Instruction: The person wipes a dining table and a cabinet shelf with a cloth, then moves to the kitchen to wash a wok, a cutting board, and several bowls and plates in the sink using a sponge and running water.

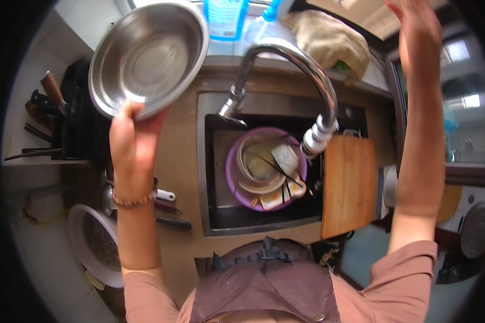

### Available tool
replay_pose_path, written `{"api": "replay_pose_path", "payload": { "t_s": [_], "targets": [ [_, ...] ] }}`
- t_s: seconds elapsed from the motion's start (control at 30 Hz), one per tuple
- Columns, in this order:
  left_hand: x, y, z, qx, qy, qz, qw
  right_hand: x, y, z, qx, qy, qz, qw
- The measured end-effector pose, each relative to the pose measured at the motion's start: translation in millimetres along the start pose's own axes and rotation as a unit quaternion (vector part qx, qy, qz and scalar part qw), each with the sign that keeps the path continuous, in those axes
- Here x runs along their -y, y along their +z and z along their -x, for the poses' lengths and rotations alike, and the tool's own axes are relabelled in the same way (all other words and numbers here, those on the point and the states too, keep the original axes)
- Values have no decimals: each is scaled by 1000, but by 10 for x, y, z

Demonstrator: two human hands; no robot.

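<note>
My left hand (133,137) grips the near rim of a stainless steel basin (157,66), thumb on the inside. The basin is lifted and tilted, its shiny inside showing. At the upper right, my right hand (420,20) is raised beside a glass-fronted cabinet; the frame's top edge cuts off its fingers, so what it touches is hidden. Before me, a purple basin (231,177) sits in the sink (210,232). Nested bowls (262,187), a white cup (286,158), chopsticks (285,189) and a white dish (275,200) with an orange edge lie in it.
A chrome gooseneck faucet (299,56) arches over the sink. A wooden cutting board (349,185) covers the sink's right end. Knives stand in a black rack (74,117) at left, above a pale basin (74,238). Blue-topped bottles (270,28) and a beige cloth (327,38) occupy the sill.
</note>
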State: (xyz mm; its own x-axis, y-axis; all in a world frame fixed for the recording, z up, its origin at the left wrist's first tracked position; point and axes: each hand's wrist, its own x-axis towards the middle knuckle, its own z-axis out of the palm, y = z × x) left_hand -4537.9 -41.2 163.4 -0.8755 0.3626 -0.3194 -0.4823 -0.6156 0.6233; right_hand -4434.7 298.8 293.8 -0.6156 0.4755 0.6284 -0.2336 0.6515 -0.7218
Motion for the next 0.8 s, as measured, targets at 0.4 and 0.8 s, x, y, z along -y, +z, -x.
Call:
{"api": "replay_pose_path", "payload": {
  "t_s": [0.4, 0.8],
  "targets": [
    [1246, -883, 1684, -188, -155, -29, 969, -965, -812, 4473, 200, 270, 194, 921],
    [1645, -985, 2317, -225, -195, -9, 955, -957, -2384, 4921, -119, 408, 345, 837]
  ]
}}
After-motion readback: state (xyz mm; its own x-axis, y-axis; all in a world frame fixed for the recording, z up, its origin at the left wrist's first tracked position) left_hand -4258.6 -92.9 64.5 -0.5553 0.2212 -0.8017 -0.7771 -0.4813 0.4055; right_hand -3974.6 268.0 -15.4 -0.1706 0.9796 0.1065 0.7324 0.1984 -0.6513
